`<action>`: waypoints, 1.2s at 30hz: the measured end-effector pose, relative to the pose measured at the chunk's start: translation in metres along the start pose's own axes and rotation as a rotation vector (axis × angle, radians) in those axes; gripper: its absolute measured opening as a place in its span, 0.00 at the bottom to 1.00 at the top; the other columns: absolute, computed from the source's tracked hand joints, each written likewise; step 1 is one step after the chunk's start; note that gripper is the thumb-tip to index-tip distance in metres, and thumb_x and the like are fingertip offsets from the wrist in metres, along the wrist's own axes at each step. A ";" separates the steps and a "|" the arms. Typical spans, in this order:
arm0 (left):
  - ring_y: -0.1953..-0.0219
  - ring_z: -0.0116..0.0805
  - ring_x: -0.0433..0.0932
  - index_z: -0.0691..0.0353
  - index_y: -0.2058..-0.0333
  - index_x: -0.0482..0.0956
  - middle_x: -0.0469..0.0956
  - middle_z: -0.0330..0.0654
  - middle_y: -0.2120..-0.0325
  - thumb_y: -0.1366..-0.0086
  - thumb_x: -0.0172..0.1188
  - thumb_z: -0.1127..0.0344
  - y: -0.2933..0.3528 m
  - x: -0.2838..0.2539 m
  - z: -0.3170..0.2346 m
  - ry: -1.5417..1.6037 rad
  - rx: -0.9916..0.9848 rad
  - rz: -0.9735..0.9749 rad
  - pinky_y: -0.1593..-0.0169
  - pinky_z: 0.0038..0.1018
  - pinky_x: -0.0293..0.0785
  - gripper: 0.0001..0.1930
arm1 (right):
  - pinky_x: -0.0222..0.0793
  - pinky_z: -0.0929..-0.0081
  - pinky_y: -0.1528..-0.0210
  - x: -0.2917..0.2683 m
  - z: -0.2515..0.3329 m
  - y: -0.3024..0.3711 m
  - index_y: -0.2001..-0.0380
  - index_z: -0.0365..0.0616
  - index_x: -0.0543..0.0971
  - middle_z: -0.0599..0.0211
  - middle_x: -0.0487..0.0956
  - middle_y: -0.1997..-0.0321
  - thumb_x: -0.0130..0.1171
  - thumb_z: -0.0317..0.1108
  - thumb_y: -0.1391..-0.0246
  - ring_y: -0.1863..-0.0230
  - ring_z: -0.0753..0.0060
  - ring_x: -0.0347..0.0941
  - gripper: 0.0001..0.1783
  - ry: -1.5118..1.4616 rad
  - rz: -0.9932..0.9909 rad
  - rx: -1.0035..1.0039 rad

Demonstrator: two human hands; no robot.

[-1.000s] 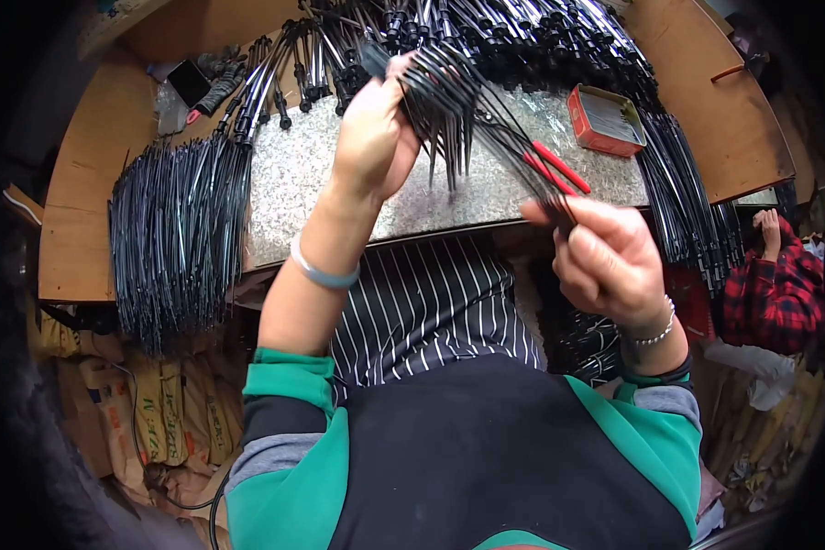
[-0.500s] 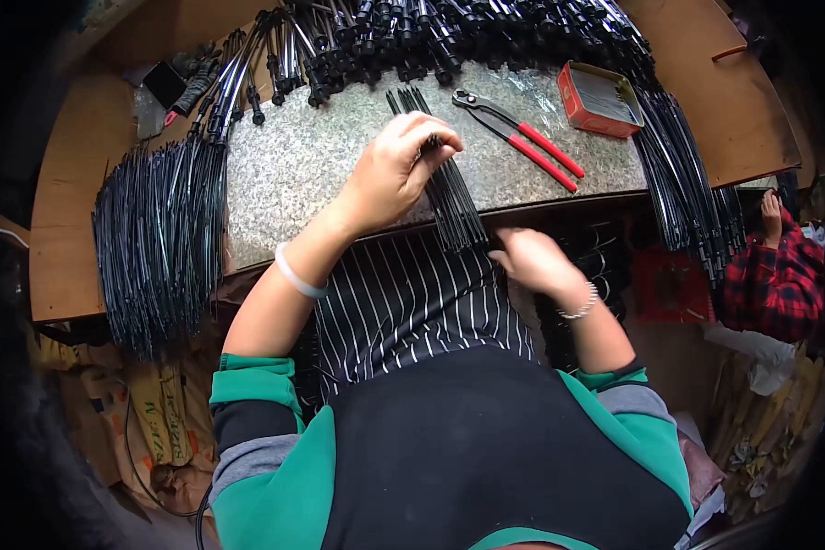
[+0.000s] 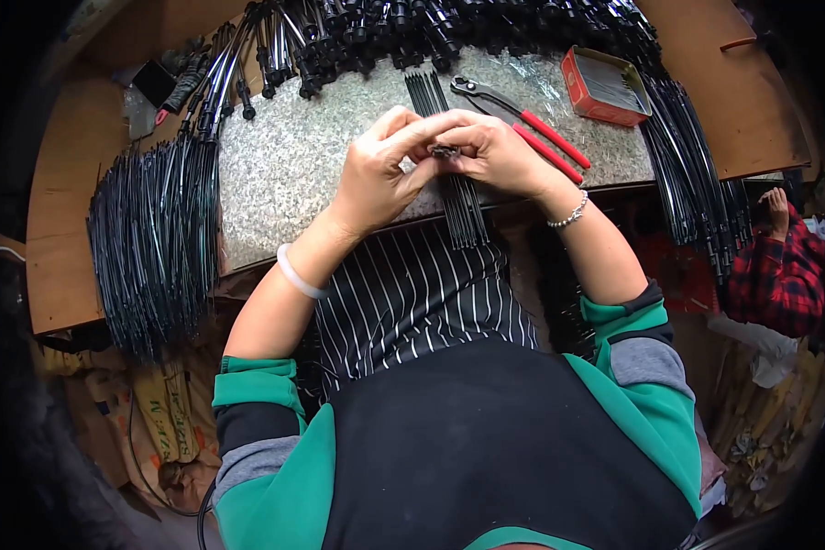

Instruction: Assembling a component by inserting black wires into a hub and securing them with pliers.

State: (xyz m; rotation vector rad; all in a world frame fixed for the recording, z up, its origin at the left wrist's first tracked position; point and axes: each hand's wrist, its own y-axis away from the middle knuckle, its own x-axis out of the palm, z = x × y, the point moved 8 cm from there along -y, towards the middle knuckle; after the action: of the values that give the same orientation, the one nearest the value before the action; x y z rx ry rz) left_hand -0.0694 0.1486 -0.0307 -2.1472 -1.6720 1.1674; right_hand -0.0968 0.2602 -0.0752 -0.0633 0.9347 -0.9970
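Observation:
My left hand (image 3: 380,174) and my right hand (image 3: 500,158) meet above the near edge of the stone slab, fingers closed. Between their fingertips sits a small dark piece (image 3: 445,151), too small and too covered to name. Beneath the hands lies a bundle of thin black rods (image 3: 466,220), running from the slab out over its front edge toward my striped apron (image 3: 376,302). Just beyond my right hand rest pincers with red handles (image 3: 550,147), partly hidden by the hand.
Black rods hang over the left (image 3: 151,247) and right (image 3: 692,183) edges of the slab (image 3: 275,174). Black-capped metal rods (image 3: 376,37) are heaped along the back. A red box (image 3: 605,87) holds thin pieces. A person's checked sleeve (image 3: 779,284) shows at far right.
My right hand has moved up from below the slab's edge to meet my left hand at the small dark piece. My left hand has turned slightly, its fingers reaching toward the right.

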 end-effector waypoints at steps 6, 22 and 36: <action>0.50 0.42 0.69 0.59 0.64 0.80 0.68 0.50 0.55 0.59 0.70 0.66 0.008 -0.007 -0.023 0.073 0.334 0.065 0.50 0.31 0.69 0.19 | 0.71 0.79 0.64 0.007 -0.009 0.001 0.63 0.45 0.80 0.64 0.75 0.61 0.58 0.22 0.56 0.66 0.72 0.74 0.14 -0.090 0.083 0.132; 0.57 0.42 0.77 0.58 0.60 0.80 0.77 0.46 0.59 0.58 0.49 0.88 -0.001 0.034 -0.021 0.132 0.295 0.140 0.55 0.29 0.74 0.26 | 0.69 0.79 0.64 -0.197 -0.105 0.052 0.71 0.38 0.80 0.62 0.79 0.67 0.59 0.32 0.54 0.67 0.71 0.74 0.09 0.609 -0.139 0.654; 0.57 0.41 0.77 0.58 0.60 0.80 0.76 0.47 0.58 0.58 0.49 0.87 0.003 0.040 -0.020 0.047 0.299 0.127 0.54 0.28 0.75 0.26 | 0.66 0.77 0.66 -0.124 0.034 0.048 0.68 0.39 0.76 0.66 0.72 0.74 0.57 0.22 0.53 0.70 0.72 0.69 0.07 0.193 -0.284 0.094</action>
State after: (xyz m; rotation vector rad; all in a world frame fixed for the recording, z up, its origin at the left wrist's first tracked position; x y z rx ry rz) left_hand -0.0513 0.1891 -0.0371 -2.0959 -1.2643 1.2960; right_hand -0.0652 0.3672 0.0043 -0.0204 1.0729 -1.3266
